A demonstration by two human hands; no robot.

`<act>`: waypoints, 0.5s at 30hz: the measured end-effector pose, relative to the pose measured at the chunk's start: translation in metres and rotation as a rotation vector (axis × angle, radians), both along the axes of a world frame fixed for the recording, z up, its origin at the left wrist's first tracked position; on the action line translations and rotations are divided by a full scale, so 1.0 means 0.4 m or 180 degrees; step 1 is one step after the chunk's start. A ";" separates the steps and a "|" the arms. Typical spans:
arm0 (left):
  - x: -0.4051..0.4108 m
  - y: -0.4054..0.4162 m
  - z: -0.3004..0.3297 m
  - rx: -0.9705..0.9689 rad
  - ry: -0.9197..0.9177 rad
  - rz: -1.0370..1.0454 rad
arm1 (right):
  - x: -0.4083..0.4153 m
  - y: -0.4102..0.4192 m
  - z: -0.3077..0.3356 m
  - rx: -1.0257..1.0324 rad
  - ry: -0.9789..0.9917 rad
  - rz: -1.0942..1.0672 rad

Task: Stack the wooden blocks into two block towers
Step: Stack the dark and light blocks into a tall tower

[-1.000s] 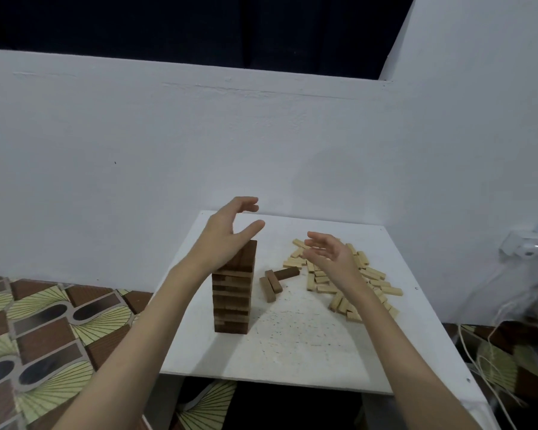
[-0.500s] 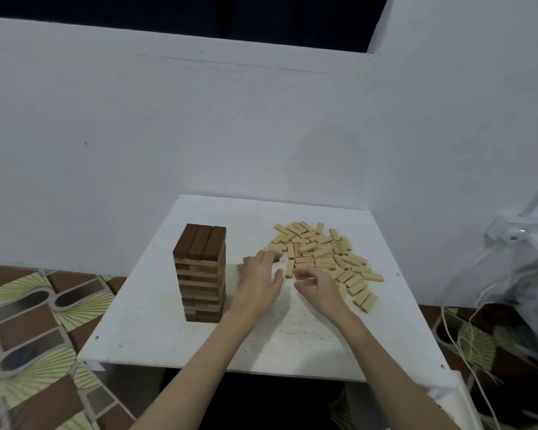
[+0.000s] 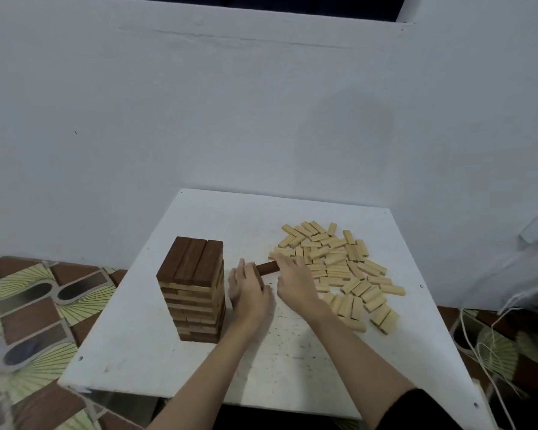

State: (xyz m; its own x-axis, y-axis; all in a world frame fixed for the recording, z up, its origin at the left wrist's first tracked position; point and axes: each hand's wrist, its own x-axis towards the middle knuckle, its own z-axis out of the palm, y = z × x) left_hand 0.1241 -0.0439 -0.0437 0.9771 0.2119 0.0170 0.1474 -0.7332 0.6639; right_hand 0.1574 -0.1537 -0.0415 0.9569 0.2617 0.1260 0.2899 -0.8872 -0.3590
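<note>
Lying between both hands' grip: dark block [image 3: 267, 267]

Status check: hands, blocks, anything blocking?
Both hands, left and right, on dark block. One tower up. Light blocks loose. Nothing blocking.

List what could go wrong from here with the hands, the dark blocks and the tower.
1. The left hand works right beside the dark tower; a sideways bump could topple it.
2. Both hands gather dark blocks at once; the right hand rests on one without a clear grip, so one may slip when lifted.
3. The pale loose blocks lie against the right hand and could get scattered toward the table edge.
</note>
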 end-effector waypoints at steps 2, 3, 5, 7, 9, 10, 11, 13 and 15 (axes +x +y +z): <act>0.013 -0.001 0.001 0.0051 0.0174 -0.0037 | 0.010 0.008 -0.005 -0.0233 -0.0025 0.0030; 0.021 -0.003 0.002 0.0081 0.0271 -0.0044 | 0.013 0.010 -0.005 -0.0316 -0.0025 0.0035; 0.035 -0.006 -0.001 0.0081 0.0339 -0.0007 | 0.018 0.013 -0.005 -0.0504 -0.0022 0.0005; 0.040 -0.004 0.000 0.0082 0.0251 0.0044 | 0.023 0.014 -0.005 -0.0667 -0.0024 -0.0050; 0.038 -0.002 0.005 0.0031 0.0214 0.0037 | 0.028 0.013 -0.002 -0.0685 0.0017 -0.0101; 0.035 -0.001 0.010 -0.0051 0.0229 0.0028 | 0.029 0.013 0.000 -0.0628 0.0115 -0.0106; 0.034 0.000 0.014 -0.0168 0.0259 0.0028 | 0.030 0.014 0.003 -0.0519 0.0252 -0.0102; 0.030 0.001 0.015 -0.0456 0.0311 0.0011 | 0.025 0.015 0.009 -0.0108 0.0577 -0.0118; 0.026 0.001 0.013 -0.0709 0.0333 -0.0057 | 0.015 0.014 0.010 0.0411 0.0752 -0.0172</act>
